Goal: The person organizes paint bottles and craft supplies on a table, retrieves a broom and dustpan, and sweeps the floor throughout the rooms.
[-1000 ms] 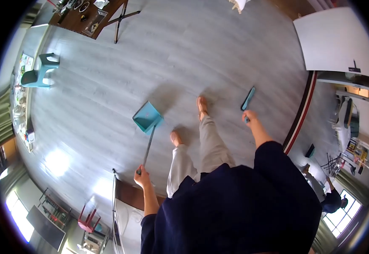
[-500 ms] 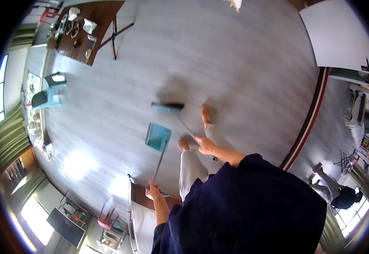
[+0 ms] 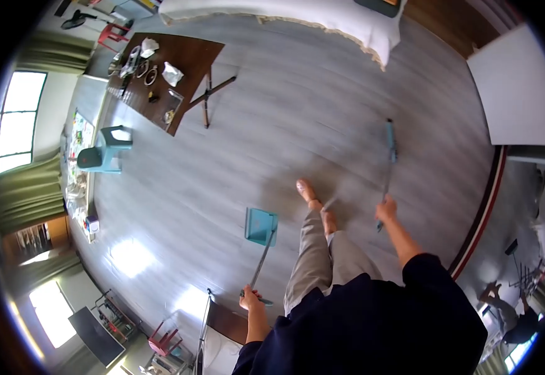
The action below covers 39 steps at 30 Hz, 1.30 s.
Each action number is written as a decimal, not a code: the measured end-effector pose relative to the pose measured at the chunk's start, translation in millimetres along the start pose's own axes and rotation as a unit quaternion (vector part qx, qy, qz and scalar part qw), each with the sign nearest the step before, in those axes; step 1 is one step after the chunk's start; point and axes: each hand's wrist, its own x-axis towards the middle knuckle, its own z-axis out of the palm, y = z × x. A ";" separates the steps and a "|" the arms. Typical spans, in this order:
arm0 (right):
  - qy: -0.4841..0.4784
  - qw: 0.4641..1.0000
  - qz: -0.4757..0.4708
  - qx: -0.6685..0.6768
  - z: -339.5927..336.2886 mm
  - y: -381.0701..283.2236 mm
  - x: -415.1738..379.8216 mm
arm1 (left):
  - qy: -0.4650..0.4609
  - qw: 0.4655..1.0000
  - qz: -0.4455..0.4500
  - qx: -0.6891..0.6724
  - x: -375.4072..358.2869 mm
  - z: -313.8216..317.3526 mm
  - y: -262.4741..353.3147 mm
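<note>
My right hand [image 3: 385, 208] is closed round the upper handle of a broom, held out to the right. The teal broom head [image 3: 390, 140] is turned nearly lengthwise, close over the grey floor. Lower down on the left, my left hand [image 3: 251, 299] grips the long handle of a teal dustpan [image 3: 260, 226]. The pan is held to the left of my legs, its tray facing up. Between the two tools are my feet [image 3: 306, 187] in light brown shoes, one ahead of the other.
A brown folding table [image 3: 188, 59] with bags and small items stands ahead on the left, near a teal stool [image 3: 107, 150]. A cloth-covered table [image 3: 322, 11] is at the far side. A striped border [image 3: 481, 212] runs along the right, with a person and broom beyond it, apparently mirrored.
The broom has swung from in front of my feet out to the far right, with my right arm extended. My left hand keeps the dustpan at the left. The view has shifted and my feet have stepped.
</note>
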 end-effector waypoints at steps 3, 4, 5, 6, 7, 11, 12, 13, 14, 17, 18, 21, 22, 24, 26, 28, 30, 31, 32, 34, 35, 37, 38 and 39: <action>-0.030 0.999 -0.005 -0.043 3.5 -53.6 48.5 | -0.005 1.000 -0.010 -0.020 2.3 27.3 12.9; -0.066 0.996 0.002 -0.058 7.5 -69.0 48.5 | -0.002 1.000 -0.015 -0.021 3.3 34.9 19.8; -0.101 0.992 0.009 -0.075 14.6 -83.1 49.9 | 0.005 1.000 -0.020 -0.011 0.4 42.7 29.6; -0.043 0.976 -0.122 -0.173 42.6 -73.2 47.5 | 0.002 0.999 -0.022 -0.024 0.1 50.1 37.2; 0.016 0.931 -0.249 -0.268 69.7 -47.9 42.2 | 0.000 0.999 -0.027 -0.036 -0.8 55.7 42.8; -0.207 0.912 -0.230 -0.268 135.6 -70.2 -47.1 | -0.004 0.997 -0.024 -0.068 0.6 79.5 65.4; -0.236 0.898 -0.267 -0.258 146.4 -75.8 -60.3 | 0.001 0.997 -0.032 -0.075 -1.4 85.0 73.4; -0.294 0.899 -0.215 -0.245 150.2 -95.4 -65.9 | 0.006 0.996 -0.041 -0.081 -4.9 91.6 82.2; -0.350 0.894 -0.160 -0.229 142.9 -127.2 -78.3 | 0.010 0.995 -0.049 -0.086 -6.8 96.9 89.4; -0.446 0.877 -0.059 -0.172 110.6 -187.2 -78.9 | 0.004 0.993 -0.045 -0.109 -7.0 112.7 97.1; -0.465 0.872 -0.036 -0.150 109.4 -206.7 -74.8 | 0.002 0.994 -0.039 -0.105 2.5 123.6 106.5; -0.420 0.902 -0.026 -0.098 75.8 -203.6 -78.5 | 0.005 0.994 -0.034 -0.104 0.8 130.8 107.2; -0.399 0.914 -0.020 -0.072 71.7 -204.1 -73.7 | 0.007 0.993 -0.040 -0.110 2.9 137.0 112.9; -0.296 0.955 -0.004 -0.030 61.0 -210.9 -57.0 | 0.009 0.992 -0.047 -0.117 -2.4 145.5 118.1; -0.179 0.983 0.017 0.018 56.3 -213.7 -39.6 | 0.004 0.992 -0.048 -0.115 -1.3 153.1 124.9; -0.143 0.989 0.020 0.033 41.6 -226.3 1.2 | 0.016 0.995 -0.048 -0.084 -6.4 157.1 133.1; -0.098 0.995 0.009 0.016 26.8 -230.4 59.6 | 0.029 0.996 -0.051 -0.061 -8.1 167.2 138.9; -0.094 0.994 0.046 0.036 20.2 -224.9 100.8 | 0.032 0.996 -0.053 -0.061 -11.8 171.2 141.7; -0.093 0.991 0.081 0.055 14.0 -225.9 134.7 | 0.038 0.996 -0.055 -0.064 -15.5 174.0 144.6; -0.064 0.981 0.148 0.108 5.9 -255.7 173.6 | 0.038 0.995 -0.065 -0.071 -20.3 179.0 144.6; -0.041 0.969 0.181 0.166 9.3 -267.9 194.4 | 0.042 0.994 -0.070 -0.075 -24.0 181.7 144.2; -0.062 0.958 0.194 0.201 29.1 -273.3 261.9 | 0.054 0.993 -0.074 -0.073 -33.2 188.1 144.6; -0.107 0.962 0.178 0.179 39.3 -270.8 299.5 | 0.062 0.993 -0.076 -0.071 -38.7 191.2 145.5; -0.091 0.952 0.178 0.234 59.7 -309.2 293.5 | 0.072 0.991 -0.080 -0.081 -46.0 195.3 147.1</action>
